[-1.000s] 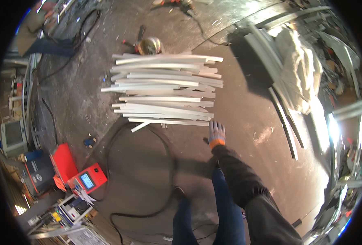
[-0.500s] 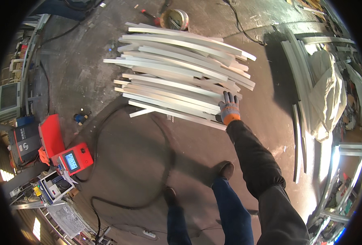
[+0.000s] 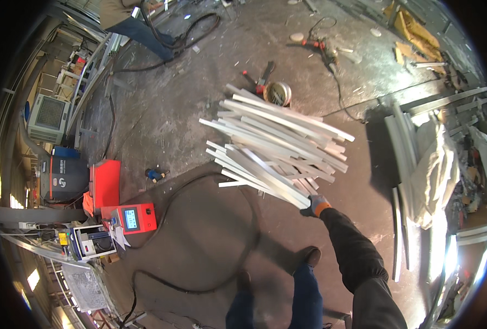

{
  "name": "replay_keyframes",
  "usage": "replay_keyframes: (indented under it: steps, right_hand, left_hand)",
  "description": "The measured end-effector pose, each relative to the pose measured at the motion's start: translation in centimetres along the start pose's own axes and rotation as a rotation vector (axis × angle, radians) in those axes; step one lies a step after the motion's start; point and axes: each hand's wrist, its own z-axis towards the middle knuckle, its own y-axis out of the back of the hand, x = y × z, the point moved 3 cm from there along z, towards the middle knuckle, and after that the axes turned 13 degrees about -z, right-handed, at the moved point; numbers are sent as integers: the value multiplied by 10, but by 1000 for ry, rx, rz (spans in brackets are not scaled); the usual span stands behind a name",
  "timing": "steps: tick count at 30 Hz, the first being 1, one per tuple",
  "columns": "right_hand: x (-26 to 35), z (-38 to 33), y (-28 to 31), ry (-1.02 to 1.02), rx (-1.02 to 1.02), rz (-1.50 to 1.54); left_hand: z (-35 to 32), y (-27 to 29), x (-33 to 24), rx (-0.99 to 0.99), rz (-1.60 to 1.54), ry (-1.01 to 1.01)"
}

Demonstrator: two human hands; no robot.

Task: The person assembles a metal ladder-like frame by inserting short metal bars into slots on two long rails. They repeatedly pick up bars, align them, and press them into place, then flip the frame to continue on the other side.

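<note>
My right hand (image 3: 316,205), in a grey glove with an orange cuff, grips the near end of one long pale metal bar (image 3: 265,175). That bar lies at the front of a loose pile of similar bars (image 3: 279,140) spread across the dark concrete floor. My dark sleeve reaches up from the lower right to the pile. Below it my legs in blue trousers and dark shoes stand on the floor. My left hand is out of view.
A black cable (image 3: 221,230) loops on the floor to the left of my feet, running to a red welding machine (image 3: 128,216). An angle grinder (image 3: 276,93) lies behind the pile. Metal profiles and a pale sheet (image 3: 430,170) lie at right. A person (image 3: 128,22) stands far left.
My view has swung so the pile now sits right of centre. My right hand went from resting open at the pile's edge to closing on the end of a front bar.
</note>
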Motion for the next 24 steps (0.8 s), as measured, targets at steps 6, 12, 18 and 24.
replay_keyframes:
  steps: [6, 12, 18, 24]
  right_hand:
    - [50, -183, 13, -185, 39, 186]
    - [195, -472, -53, -420, -140, 500]
    - [409, -658, -190, -778, -580, 1099]
    - [593, -734, -266, -861, -1546, 1758]
  left_hand:
    - [-69, 88, 0, 196, 132, -163]
    - [-85, 39, -70, 755, 201, -547]
    - [-237, -23, -51, 1296, 62, -300]
    - [-321, 12, 111, 1427, 326, 168]
